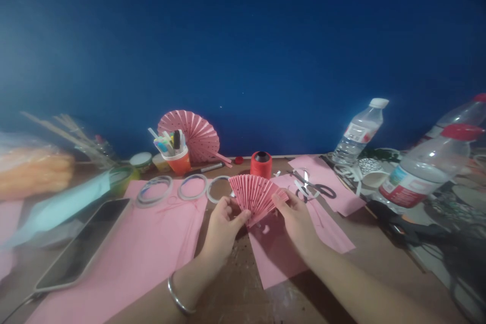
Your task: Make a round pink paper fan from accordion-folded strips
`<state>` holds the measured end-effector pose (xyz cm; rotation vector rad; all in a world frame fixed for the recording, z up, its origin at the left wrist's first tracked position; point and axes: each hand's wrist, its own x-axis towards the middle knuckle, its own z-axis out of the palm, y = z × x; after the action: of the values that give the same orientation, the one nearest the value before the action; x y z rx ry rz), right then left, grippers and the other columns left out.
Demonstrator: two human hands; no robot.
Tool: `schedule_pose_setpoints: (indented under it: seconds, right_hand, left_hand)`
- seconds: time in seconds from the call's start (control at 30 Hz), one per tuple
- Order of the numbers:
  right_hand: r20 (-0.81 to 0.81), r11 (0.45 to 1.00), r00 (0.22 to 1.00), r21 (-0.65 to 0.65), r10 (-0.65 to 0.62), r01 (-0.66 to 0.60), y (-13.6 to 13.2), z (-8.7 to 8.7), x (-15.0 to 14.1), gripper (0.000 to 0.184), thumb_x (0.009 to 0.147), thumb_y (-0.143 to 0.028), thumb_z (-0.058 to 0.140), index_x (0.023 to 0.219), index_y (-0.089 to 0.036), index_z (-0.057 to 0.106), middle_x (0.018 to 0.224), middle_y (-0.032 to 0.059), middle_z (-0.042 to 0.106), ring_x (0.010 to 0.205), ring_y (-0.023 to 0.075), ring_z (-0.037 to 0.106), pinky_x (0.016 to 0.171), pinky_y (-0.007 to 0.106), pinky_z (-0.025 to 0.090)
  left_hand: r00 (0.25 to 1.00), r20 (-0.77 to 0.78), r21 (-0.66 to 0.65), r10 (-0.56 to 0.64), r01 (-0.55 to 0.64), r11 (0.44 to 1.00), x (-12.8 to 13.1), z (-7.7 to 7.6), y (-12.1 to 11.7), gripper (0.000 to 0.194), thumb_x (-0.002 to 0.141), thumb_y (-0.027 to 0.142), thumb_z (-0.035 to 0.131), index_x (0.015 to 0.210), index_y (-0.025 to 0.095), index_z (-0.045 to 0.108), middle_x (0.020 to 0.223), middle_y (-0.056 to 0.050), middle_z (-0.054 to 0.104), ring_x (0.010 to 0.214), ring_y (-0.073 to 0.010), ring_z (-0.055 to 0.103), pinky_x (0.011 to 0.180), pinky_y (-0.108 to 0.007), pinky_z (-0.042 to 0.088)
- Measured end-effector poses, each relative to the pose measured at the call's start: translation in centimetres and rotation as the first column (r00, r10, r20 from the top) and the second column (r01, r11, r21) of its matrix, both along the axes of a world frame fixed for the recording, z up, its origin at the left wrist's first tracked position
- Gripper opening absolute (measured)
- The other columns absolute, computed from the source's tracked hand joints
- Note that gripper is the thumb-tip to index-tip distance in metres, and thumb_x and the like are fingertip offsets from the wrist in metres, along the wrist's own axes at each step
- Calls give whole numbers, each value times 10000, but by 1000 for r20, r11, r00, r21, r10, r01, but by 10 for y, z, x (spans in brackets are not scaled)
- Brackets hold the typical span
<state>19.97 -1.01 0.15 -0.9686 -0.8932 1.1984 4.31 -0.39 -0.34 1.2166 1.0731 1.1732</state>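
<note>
Between my hands a pleated pink paper fan is spread partly open above the table. My left hand pinches its lower left part near the narrow end, thumb on the front. With thumb and fingers, my right hand grips the right edge of the pleats. Just behind the fan stands a spool of red thread. Below and to the right lie pink paper sheets. Black-handled scissors rest on the paper beyond my right hand.
Tape rolls and a phone lie at left on pink paper. A pen cup stands before a larger pink fan. Plastic bottles stand at right near dark cables. A blue wall rises behind.
</note>
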Motion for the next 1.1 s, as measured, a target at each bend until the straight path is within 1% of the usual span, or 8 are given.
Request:
schedule_pose_setpoints:
  seconds: [0.13, 0.23, 0.33, 0.5, 0.63, 0.8, 0.93, 1.1]
  right_hand:
    - [-3, 998, 998, -30, -55, 55, 1, -2, 2, 202, 717, -363, 620, 773, -169, 609, 662, 16, 627, 582, 162, 559, 539, 275, 433]
    - [-23, 996, 996, -23, -84, 84, 2, -4, 3, 190, 739, -355, 600, 792, -173, 614, 701, 26, 639, 633, 169, 574, 594, 283, 441]
    - [-100, 997, 993, -32, -70, 67, 3, -5, 4, 209, 752, -360, 581, 867, -187, 612, 770, 38, 656, 681, 189, 594, 615, 301, 453]
    - [-176, 997, 983, -75, -40, 27, 4, -6, 4, 270, 747, -408, 565, 925, -207, 593, 770, 37, 670, 626, 210, 609, 502, 303, 454]
    - [-172, 998, 983, -42, -63, 56, 6, -7, 4, 215, 741, -388, 582, 861, -211, 606, 785, 25, 669, 592, 175, 602, 511, 283, 453]
    - [-150, 993, 982, 7, -113, 115, 8, -8, 6, 181, 727, -355, 606, 813, -196, 619, 758, 18, 650, 635, 159, 593, 561, 269, 458]
    - [-99, 991, 988, 43, -120, 125, 12, -13, 8, 206, 707, -339, 631, 847, -188, 626, 788, 22, 640, 678, 158, 588, 616, 276, 458]
    - [-95, 989, 985, 10, -143, 145, 16, -20, 9, 226, 681, -334, 651, 850, -187, 623, 763, 14, 626, 639, 146, 575, 595, 274, 457]
  left_hand:
    - [997, 53, -39, 64, -62, 997, 0, 1, 0, 275, 692, 272, 626, 883, 156, 466, 816, -28, 614, 709, -132, 598, 653, -260, 473]
    - [986, 114, -66, 123, -116, 991, 1, 3, 1, 275, 685, 275, 629, 878, 164, 468, 818, -26, 619, 702, -135, 605, 614, -243, 476]
    - [967, 198, -86, 163, -148, 985, 2, 5, 1, 251, 678, 266, 640, 844, 179, 472, 816, 0, 617, 693, -116, 599, 608, -226, 475]
    - [933, 321, -68, 163, -149, 986, 2, 10, 0, 243, 702, 243, 622, 876, 184, 462, 827, -6, 589, 723, -125, 594, 627, -253, 491]
    - [908, 373, -45, 191, -188, 981, 1, 12, 1, 341, 689, 198, 633, 962, 215, 428, 883, -18, 572, 731, -134, 596, 630, -276, 498]
    - [871, 399, -50, 288, -293, 955, -3, 12, 7, 465, 656, 175, 655, 1020, 268, 382, 842, 30, 530, 694, -130, 609, 607, -284, 505]
    - [858, 416, -35, 301, -315, 948, -6, 13, 12, 483, 654, 179, 650, 1036, 280, 373, 888, 16, 543, 710, -139, 615, 600, -290, 510]
    - [838, 465, 7, 287, -327, 945, -9, 10, 16, 463, 659, 142, 644, 998, 283, 361, 920, 20, 553, 751, -138, 619, 676, -337, 515]
